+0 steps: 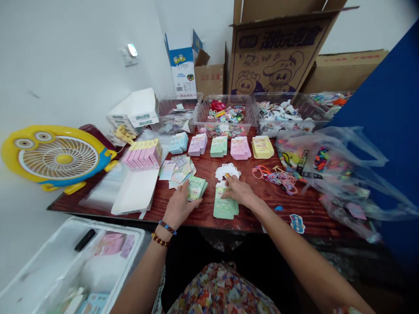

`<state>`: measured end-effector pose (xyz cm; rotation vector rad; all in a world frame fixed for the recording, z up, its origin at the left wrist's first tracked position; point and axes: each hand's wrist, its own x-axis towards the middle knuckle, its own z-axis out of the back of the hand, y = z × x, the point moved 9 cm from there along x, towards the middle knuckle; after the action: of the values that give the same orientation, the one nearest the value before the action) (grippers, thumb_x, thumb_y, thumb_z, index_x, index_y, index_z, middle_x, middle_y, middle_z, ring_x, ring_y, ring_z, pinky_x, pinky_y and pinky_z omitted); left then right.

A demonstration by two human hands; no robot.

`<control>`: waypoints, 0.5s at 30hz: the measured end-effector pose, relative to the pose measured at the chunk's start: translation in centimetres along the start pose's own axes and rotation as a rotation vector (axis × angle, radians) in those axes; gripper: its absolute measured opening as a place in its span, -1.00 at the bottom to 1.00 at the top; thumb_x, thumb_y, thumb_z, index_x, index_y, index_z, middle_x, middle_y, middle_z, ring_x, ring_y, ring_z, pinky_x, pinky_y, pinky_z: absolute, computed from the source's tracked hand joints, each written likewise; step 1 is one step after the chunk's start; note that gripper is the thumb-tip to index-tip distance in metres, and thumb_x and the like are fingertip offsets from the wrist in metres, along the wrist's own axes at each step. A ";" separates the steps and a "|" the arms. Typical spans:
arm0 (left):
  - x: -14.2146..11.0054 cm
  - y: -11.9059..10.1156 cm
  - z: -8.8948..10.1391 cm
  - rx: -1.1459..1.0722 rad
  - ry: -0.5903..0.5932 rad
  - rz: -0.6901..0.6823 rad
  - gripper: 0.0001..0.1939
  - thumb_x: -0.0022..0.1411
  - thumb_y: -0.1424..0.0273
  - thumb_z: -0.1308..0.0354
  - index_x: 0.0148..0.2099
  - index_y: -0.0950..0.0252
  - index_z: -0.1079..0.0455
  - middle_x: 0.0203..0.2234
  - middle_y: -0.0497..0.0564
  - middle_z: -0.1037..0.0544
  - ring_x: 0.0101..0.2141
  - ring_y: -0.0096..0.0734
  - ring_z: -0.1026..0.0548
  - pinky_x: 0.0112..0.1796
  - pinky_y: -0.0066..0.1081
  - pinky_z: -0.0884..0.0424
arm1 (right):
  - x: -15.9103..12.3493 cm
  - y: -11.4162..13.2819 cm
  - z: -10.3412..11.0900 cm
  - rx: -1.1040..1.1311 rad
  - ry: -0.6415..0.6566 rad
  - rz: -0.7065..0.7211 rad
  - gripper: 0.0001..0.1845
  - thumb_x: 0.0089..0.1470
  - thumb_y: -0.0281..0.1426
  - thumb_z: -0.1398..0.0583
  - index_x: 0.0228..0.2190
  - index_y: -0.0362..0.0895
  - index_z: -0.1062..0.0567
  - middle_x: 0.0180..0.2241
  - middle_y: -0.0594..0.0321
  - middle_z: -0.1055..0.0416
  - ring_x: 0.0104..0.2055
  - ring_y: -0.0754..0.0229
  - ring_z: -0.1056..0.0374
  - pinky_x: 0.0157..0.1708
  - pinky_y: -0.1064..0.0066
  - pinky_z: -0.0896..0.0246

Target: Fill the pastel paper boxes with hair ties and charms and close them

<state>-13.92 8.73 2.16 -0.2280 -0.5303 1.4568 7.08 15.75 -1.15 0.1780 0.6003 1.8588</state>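
On the bench (206, 168), the left hand (179, 205) curls part-closed around the green pack (198, 186); the right hand (241, 192) bends over green cartons (223, 210), its grip unclear. A nudge could slide their uneven stack off the near edge.

Packs (197, 187) left of box stack (223, 208); box row (218, 147) behind both; tubs (224, 124) behind row.
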 end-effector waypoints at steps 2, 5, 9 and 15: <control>-0.2 -0.1 0.4 0.020 0.018 0.021 -0.15 0.18 0.08 -0.22 0.36 0.32 0.01 0.04 0.27 -0.42 0.06 0.01 -0.43 0.02 -0.08 -0.39 | 0.3 -0.5 0.1 0.056 -0.007 -0.005 -0.60 -0.07 -0.24 -0.35 -0.21 -0.13 -0.41 -0.15 0.11 -0.43 -0.14 0.00 -0.39 -0.25 0.33 -0.17; -0.7 -1.6 2.6 0.000 -0.111 0.007 -0.18 0.19 0.03 -0.20 0.34 0.32 -0.04 0.08 0.28 -0.39 0.12 0.05 -0.37 0.08 -0.02 -0.34 | 0.6 -1.5 0.7 0.142 -0.010 0.018 -0.72 -0.01 -0.24 -0.30 -0.27 -0.11 -0.43 -0.31 0.27 -0.45 -0.27 0.14 -0.37 -0.32 0.40 -0.14; -2.1 -5.0 4.7 -0.334 -0.295 -0.014 -0.39 0.25 0.12 -0.17 0.26 0.23 -0.19 0.10 0.20 -0.40 0.14 -0.07 -0.36 0.14 -0.05 -0.30 | -0.9 -0.8 3.7 0.534 -0.077 0.195 -0.77 -0.01 -0.24 -0.27 -0.44 -0.14 -0.41 -0.45 0.34 -0.34 -0.40 0.25 -0.25 -0.38 0.44 -0.11; -3.6 -12.3 -3.3 -1.314 0.555 0.090 -0.29 0.17 -0.01 -0.21 0.23 0.26 -0.23 0.05 0.21 -0.49 0.01 -0.08 -0.49 -0.02 -0.18 -0.42 | -7.6 4.5 7.9 0.481 -0.154 0.438 -0.80 0.13 -0.28 -0.21 -0.45 -0.12 -0.36 -0.42 0.34 -0.29 -0.38 0.27 -0.20 -0.35 0.45 -0.05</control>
<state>-1.60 4.34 4.26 -1.6424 -0.9433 0.8550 9.29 10.22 9.09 0.8167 0.9491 2.0591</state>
